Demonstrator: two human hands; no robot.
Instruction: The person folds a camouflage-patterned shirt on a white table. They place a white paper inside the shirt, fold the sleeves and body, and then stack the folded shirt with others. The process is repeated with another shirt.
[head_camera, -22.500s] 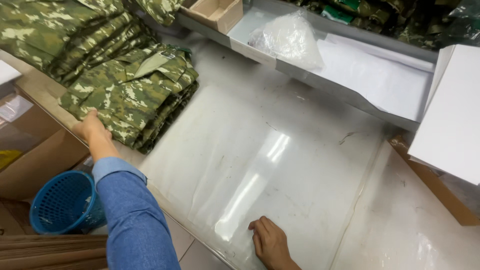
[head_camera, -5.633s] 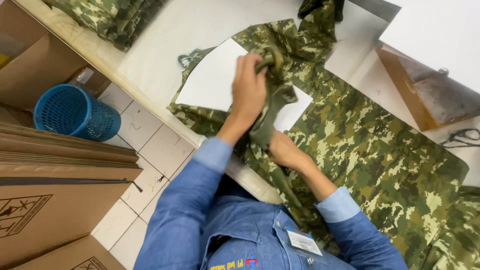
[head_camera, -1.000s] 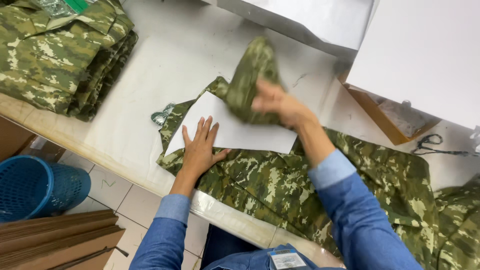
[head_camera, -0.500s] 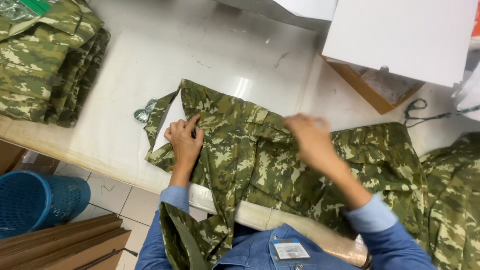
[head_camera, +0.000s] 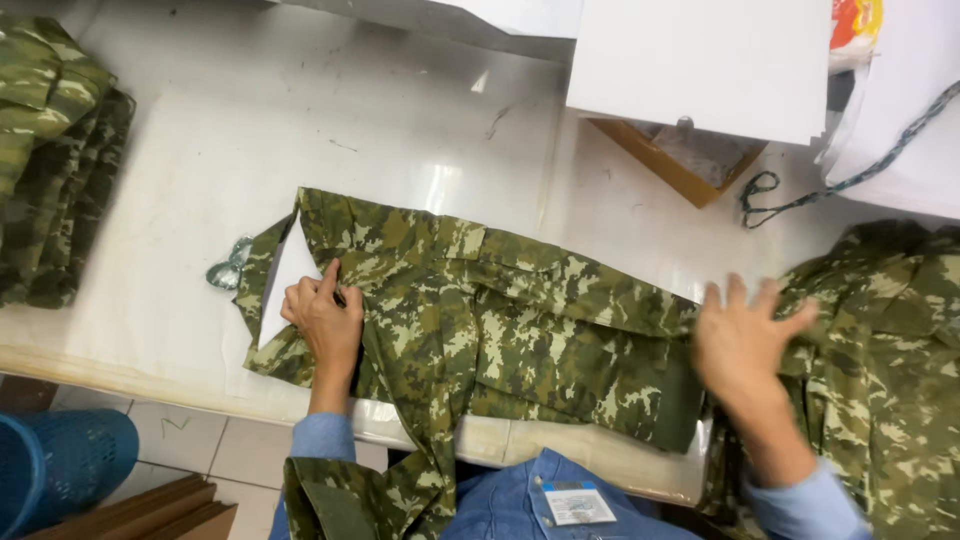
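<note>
The camouflage garment (head_camera: 500, 320) lies spread across the middle of the white bench (head_camera: 400, 130), one part hanging over the near edge toward the person. A white sheet (head_camera: 285, 285) shows under its left end, where a fold of the cloth leaves it bare. The left hand (head_camera: 325, 320) presses flat on the garment just beside that sheet — its grip released, fingers stretched out. The right hand (head_camera: 745, 340) rests on the garment's right end with fingers spread, grasping nothing. A stack of folded camouflage clothes (head_camera: 50, 160) sits at the far left of the bench — well apart. A blue basket (head_camera: 60, 465) stands on the floor below.
</note>
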